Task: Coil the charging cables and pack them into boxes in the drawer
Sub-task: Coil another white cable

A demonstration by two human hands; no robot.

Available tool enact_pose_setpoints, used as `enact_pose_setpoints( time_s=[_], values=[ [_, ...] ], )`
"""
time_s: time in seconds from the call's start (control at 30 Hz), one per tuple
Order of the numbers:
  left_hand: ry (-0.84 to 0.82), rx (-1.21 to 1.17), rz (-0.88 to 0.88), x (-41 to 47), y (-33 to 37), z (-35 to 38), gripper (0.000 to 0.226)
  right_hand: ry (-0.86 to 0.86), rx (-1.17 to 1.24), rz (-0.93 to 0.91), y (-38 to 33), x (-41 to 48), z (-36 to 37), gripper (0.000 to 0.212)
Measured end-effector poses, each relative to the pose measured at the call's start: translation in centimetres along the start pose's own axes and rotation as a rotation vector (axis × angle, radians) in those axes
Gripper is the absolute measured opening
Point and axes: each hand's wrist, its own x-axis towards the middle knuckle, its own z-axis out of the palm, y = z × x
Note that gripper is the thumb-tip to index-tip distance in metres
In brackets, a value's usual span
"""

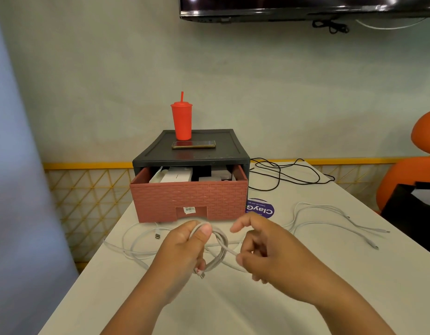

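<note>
The left hand [185, 247] pins the white cable coil [220, 246] under its thumb so the loops hold, while the right hand [260, 250] pinches the trailing strand [231, 251], seemingly to feed another turn, just before the open drawer [190, 201].

The cable [217, 245] between the left hand [182, 247] and the right hand [264, 252] is white. Just beyond the hands, the drawer front [188, 201] is reddish-brown with a moulded brick pattern, in a dark grey cabinet [192, 155]. On top are a red cup [182, 119] with a red straw and a dark phone [194, 144] edged in gold. Beyond the right hand are a purple sticker [260, 209] with white lettering, white cables [330, 221] and a black cable [281, 175]. The surface [209, 310] is off-white. The lattice rail [88, 189] beyond the left hand is yellow.
</note>
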Motion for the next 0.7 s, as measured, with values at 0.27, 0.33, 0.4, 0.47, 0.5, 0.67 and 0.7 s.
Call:
enact_pose_setpoints(
  time_s=[0.27,0.33,0.4,0.47,0.5,0.67,0.7],
  values=[
    [0.214,0.354,0.19,-0.1,0.8,0.1,0.008,0.103,-0.221,-0.247,0.1,-0.5,-1.2,0.028],
    [0.224,0.404,0.221,-0.2,0.6,0.1,0.011,0.103,-0.269,-0.304,0.3,-0.5,-1.4,0.027],
    [0.238,0.396,0.194,-0.2,0.5,0.1,0.021,0.087,-0.398,-0.343,0.7,-0.4,-1.5,0.021],
    [0.264,0.219,0.086,-0.2,0.8,0.2,0.028,0.128,-0.585,-0.366,1.4,-0.2,-1.2,0.021],
    [0.263,0.084,0.03,-0.2,1.1,0.4,0.032,0.173,-0.67,-0.382,1.8,-0.1,-0.9,0.023],
    [0.167,-0.413,-0.094,-0.7,2.7,1.6,0.031,0.336,-0.528,-0.306,2.7,0.2,1.7,0.03],
    [0.154,-0.467,-0.105,-0.7,2.8,1.8,0.032,0.315,-0.306,-0.218,2.5,0.1,2.2,0.032]
  ],
)
